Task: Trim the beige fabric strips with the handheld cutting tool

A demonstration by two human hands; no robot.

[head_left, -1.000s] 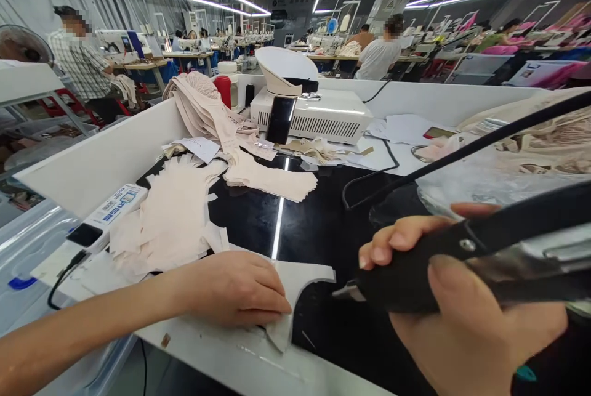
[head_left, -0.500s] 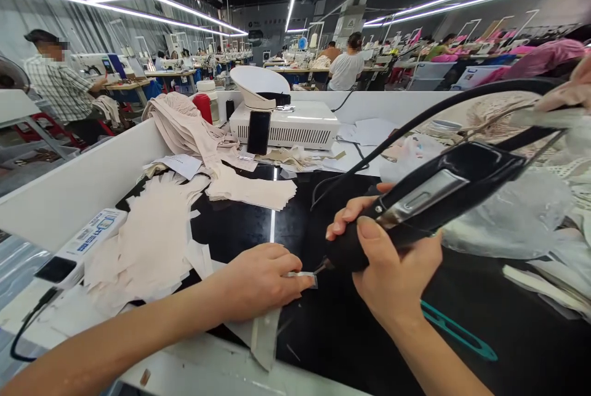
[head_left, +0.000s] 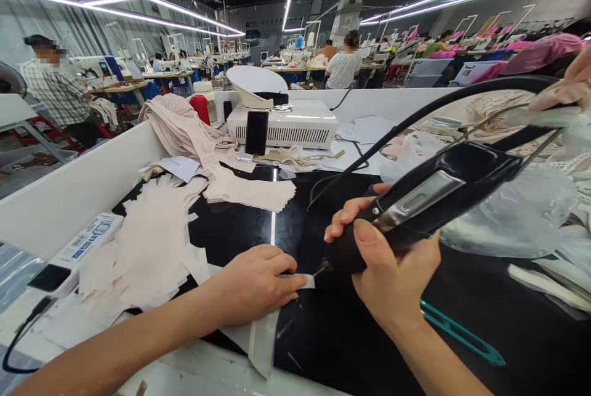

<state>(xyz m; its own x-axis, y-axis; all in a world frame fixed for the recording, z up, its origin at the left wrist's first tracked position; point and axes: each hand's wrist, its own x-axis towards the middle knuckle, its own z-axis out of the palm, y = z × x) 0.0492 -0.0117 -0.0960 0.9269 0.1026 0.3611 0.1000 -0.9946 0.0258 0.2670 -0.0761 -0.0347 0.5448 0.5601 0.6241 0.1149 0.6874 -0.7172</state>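
The left hand (head_left: 258, 285) lies over a flat off-white piece (head_left: 264, 340), whose near corner reaches the glossy black bench's (head_left: 332, 347) front edge; I cannot tell whether it pinches. The right hand (head_left: 390, 282) clasps a black-and-silver handheld tool (head_left: 418, 196), tip just beside the piece. Black surface runs ahead to stacked cream fabric (head_left: 249, 188).

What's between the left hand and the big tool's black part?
In the head view, the end of a pale piece pokes out from the left hand, then the metal tip of the black tool. Whether those two touch, I can't tell.
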